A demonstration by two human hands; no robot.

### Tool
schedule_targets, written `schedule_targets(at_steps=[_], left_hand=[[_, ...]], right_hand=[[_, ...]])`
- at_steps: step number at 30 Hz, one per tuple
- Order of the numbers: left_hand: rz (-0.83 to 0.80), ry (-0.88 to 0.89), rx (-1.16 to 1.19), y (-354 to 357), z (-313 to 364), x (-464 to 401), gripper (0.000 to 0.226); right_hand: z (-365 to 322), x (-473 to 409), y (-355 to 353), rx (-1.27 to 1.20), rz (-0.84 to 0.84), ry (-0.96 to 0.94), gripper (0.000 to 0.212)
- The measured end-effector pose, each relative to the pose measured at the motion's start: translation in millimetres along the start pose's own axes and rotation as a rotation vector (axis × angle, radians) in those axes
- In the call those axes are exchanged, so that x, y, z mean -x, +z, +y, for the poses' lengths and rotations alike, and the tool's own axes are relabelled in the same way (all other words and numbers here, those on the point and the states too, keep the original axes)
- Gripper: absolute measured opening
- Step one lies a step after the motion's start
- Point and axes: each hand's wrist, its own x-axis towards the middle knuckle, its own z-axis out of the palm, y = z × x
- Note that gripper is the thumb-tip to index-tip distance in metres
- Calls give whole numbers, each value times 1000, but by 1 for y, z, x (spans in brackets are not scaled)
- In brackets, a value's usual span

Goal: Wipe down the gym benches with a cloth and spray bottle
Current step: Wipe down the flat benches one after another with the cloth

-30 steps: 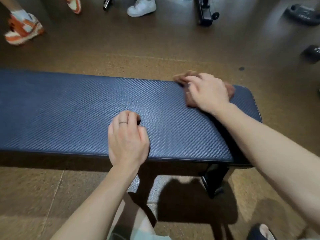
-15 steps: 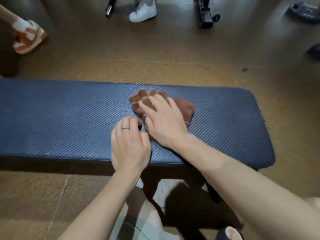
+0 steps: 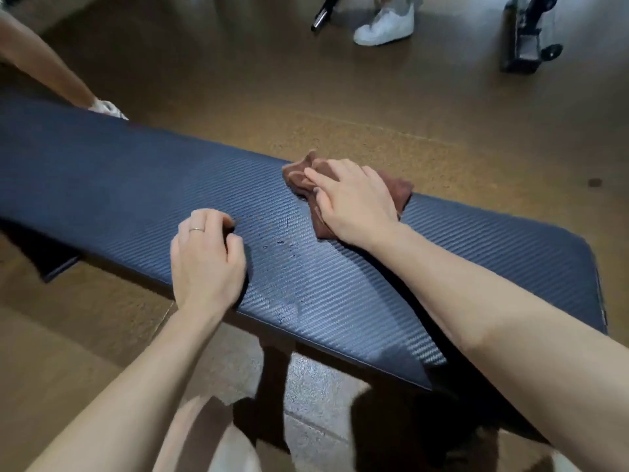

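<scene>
A long flat gym bench with dark blue, ribbed carbon-weave padding runs from 9 o'clock down to 4 o'clock, with small wet droplets near its middle. A crumpled reddish-brown cloth lies on its far edge, at 1 o'clock from the droplets.

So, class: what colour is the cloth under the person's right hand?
Brown: the cloth is a reddish brown, seen in the head view, pressed flat on the bench by the right hand.

Brown speckled floor all around. Far side: white sneaker, chrome-tipped black bar left of it, black wheeled frame far right. Far left, a bare leg with white shoe. Small dark spot on floor, right.
</scene>
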Motion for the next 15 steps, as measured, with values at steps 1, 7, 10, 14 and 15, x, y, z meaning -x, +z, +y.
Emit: schedule_targets(at_steps=[1, 7, 10, 14, 15], left_hand=[[10, -12, 6, 1, 1, 1, 24], [33, -45, 47, -1, 3, 0, 28], [36, -36, 41, 1, 2, 0, 26], [43, -22, 65, 3, -2, 0, 23], [42, -15, 72, 3, -3, 0, 23]], right_hand=[[0, -11, 1, -7, 1, 15, 48], [-23, 43, -1, -38, 55, -175, 51], [-46, 99, -5, -59, -2, -346, 53], [-41, 78, -1, -52, -3, -410, 51], [-39, 60, 2, -39, 9, -395, 51]])
